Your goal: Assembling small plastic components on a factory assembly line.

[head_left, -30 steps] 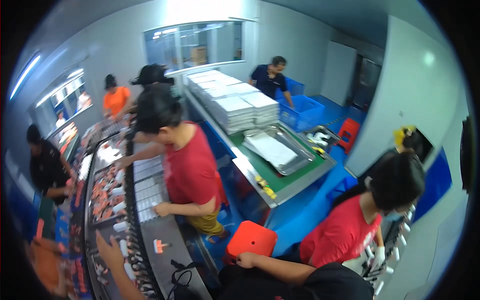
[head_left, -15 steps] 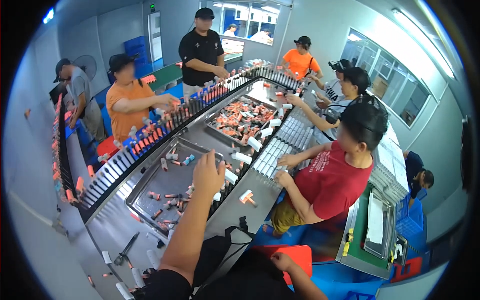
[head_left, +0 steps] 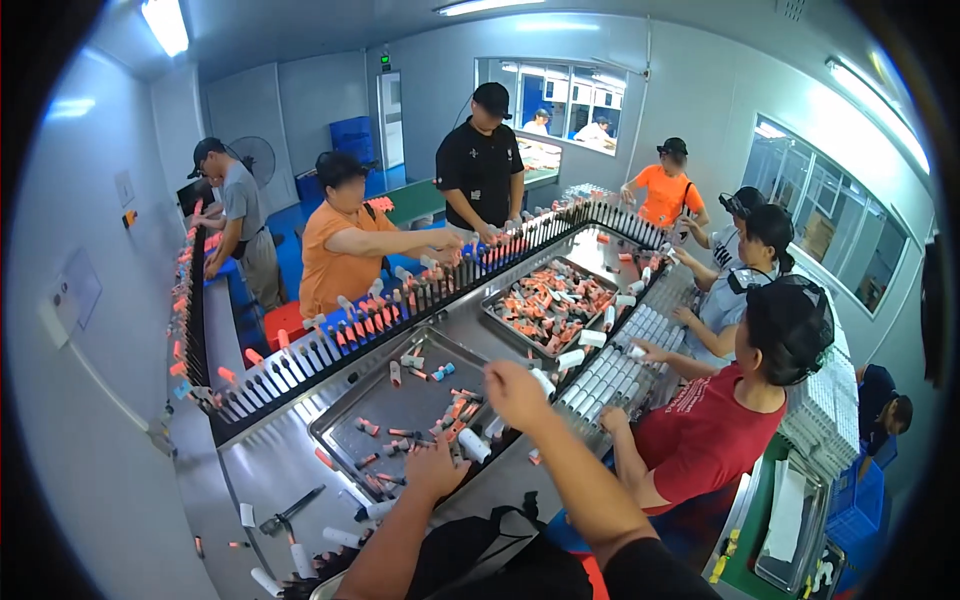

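- At six to seven o'clock, beside the near tray point(head_left: 400, 403), the left hand point(head_left: 437, 468) is held with fingers bent; whether anything is pinched cannot be made out. A white tube point(head_left: 474, 446) is seen just beside it.
- Between five and six o'clock, the right hand point(head_left: 515, 393) is raised above the bench point(head_left: 235, 470), fingers curled; its grip is hidden.
- Toward seven to eight o'clock, loose orange-and-grey parts point(head_left: 368, 427) are left scattered in the near tray.
- Toward three o'clock, the far tray point(head_left: 505, 325) is heaped with a similar pile point(head_left: 555, 300).
- Along the peg line point(head_left: 330, 372), many pegs are already filled; by appearance, plenty of loose pieces remain unplaced.
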`<state>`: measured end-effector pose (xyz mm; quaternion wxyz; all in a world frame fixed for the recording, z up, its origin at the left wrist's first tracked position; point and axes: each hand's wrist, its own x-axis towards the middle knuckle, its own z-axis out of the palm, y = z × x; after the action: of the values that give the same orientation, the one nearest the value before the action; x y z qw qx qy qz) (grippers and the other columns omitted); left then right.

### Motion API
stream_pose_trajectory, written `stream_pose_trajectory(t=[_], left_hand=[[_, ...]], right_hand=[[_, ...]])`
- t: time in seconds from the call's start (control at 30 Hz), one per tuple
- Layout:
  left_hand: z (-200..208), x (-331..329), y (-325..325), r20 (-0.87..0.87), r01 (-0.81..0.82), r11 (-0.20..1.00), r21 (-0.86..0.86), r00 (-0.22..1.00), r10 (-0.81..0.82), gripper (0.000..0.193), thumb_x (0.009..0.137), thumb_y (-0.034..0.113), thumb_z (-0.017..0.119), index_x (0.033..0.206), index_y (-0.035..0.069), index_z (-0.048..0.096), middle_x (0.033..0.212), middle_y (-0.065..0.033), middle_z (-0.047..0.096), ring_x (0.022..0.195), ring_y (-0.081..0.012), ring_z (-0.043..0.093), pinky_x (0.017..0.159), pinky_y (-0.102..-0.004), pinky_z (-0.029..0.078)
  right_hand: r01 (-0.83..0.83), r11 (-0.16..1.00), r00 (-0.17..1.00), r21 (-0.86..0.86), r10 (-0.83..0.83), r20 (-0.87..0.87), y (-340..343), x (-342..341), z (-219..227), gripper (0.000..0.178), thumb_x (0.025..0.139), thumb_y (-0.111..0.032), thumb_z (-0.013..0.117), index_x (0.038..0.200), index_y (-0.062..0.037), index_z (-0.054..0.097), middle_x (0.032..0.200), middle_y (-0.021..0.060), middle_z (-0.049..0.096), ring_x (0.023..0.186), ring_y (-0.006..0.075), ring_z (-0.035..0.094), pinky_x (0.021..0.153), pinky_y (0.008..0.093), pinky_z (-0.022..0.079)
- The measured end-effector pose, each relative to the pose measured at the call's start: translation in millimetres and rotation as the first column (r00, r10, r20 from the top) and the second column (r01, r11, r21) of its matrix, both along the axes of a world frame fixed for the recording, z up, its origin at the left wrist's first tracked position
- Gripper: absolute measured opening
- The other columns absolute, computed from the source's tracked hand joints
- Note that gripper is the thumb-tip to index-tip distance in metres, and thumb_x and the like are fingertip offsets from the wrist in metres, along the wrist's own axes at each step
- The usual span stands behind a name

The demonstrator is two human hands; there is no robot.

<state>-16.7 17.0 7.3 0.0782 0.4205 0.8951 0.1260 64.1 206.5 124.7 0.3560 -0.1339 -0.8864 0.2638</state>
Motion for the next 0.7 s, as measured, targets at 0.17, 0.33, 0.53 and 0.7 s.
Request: stream_pose_trajectory(t=[0.17, 0.33, 0.53, 0.7], left_hand=[[0, -13, -8, 0.022, -0.282, 0.897, 0.34, 0.956, 0.293, 0.061, 0.09, 0.031, 0.062, 0.138, -0.005, 0.049, 0.119, -0.0231, 0.065, 0.104, -0.0414, 0.065, 0.094, -0.051, 0.05], [52, 7, 14, 0.144, -0.298, 0.766, 0.57, 0.954, 0.264, 0.043, 0.09, 0.029, 0.062, 0.121, -0.001, 0.061, 0.11, -0.0205, 0.069, 0.098, -0.0419, 0.066, 0.093, -0.0502, 0.05], [-9, -38, 23, -0.204, -0.353, 0.857, 0.376, 0.87, 0.448, 0.044, 0.091, 0.029, 0.064, 0.126, 0.002, 0.059, 0.121, -0.0212, 0.065, 0.113, -0.0406, 0.062, 0.1, -0.0534, 0.045], [23, -7, 55, -0.11, -0.282, 0.912, 0.297, 0.939, 0.326, 0.044, 0.092, 0.03, 0.063, 0.127, 0.004, 0.06, 0.12, -0.0196, 0.066, 0.112, -0.0393, 0.063, 0.098, -0.0532, 0.047]], right_hand=[[-0.06, 0.967, 0.833, 0.248, -0.088, 0.546, -1, -69, -103, 0.058, 0.093, -0.031, 0.063, 0.143, -0.0051, 0.046, 0.142, 0.0225, 0.047, 0.122, 0.0434, 0.054, 0.099, 0.0549, 0.047], [-0.145, 0.98, 0.93, 0.137, 0.088, 0.356, 23, -72, -53, 0.041, 0.092, -0.028, 0.061, 0.128, -0.0067, 0.057, 0.129, 0.0197, 0.058, 0.119, 0.0392, 0.059, 0.095, 0.0526, 0.052], [0.081, 0.94, 0.943, 0.331, -0.18, 0.281, 77, -61, -55, 0.031, 0.094, -0.034, 0.061, 0.099, -0.0039, 0.067, 0.098, 0.016, 0.066, 0.093, 0.0371, 0.065, 0.082, 0.0495, 0.052], [-0.331, 0.933, 0.942, 0.143, 0.32, 0.098, 79, -80, -106, 0.02, 0.093, -0.024, 0.062, 0.097, -0.0056, 0.068, 0.096, 0.0165, 0.067, 0.091, 0.0376, 0.065, 0.079, 0.0489, 0.051]])
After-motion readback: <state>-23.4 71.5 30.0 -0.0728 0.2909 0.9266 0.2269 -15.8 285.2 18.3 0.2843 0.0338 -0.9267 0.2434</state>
